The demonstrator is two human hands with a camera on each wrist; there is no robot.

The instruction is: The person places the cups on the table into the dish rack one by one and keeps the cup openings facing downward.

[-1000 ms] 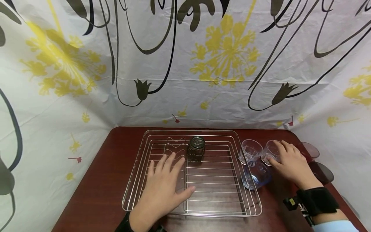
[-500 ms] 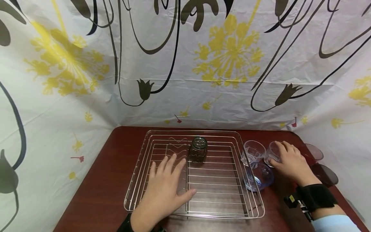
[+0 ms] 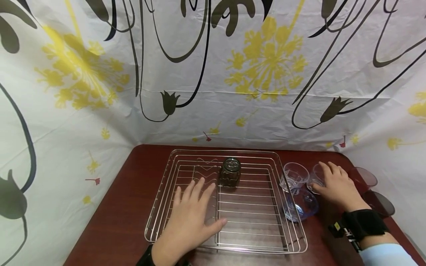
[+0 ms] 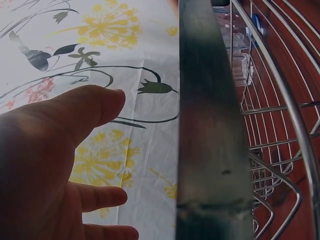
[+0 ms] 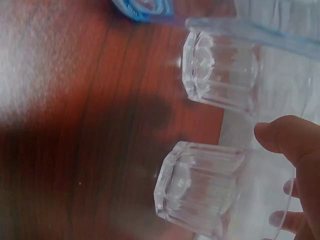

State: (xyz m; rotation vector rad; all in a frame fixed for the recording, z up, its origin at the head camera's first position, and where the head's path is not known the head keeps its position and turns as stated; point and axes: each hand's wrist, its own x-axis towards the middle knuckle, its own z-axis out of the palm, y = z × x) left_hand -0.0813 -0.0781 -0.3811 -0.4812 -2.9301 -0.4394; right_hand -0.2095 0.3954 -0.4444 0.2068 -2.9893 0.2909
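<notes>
My left hand [image 3: 189, 218] is spread over the left part of a wire dish rack [image 3: 247, 212], fingers straight and thumb apart. It holds nothing. Behind its fingertips, a dark green glass [image 3: 229, 171] stands upside down on the rack. To the right of the rack, my right hand [image 3: 339, 186] has its thumb and fingers around the upper part of a clear glass [image 5: 195, 187], which stands upright on the table. Another clear glass [image 3: 294, 175] is close by on the left, with a blue glass [image 3: 301, 205] in front of it.
A reddish glass [image 3: 364, 177] and a dark smoky glass [image 3: 379, 203] stand right of my right hand, near the edge of the dark red table [image 3: 110, 207]. A patterned white cloth [image 3: 213, 125] hangs behind and at both sides.
The whole head view has drifted slightly, so everything sits a little further right. Both hands, the rack and the glasses keep their places relative to one another.
</notes>
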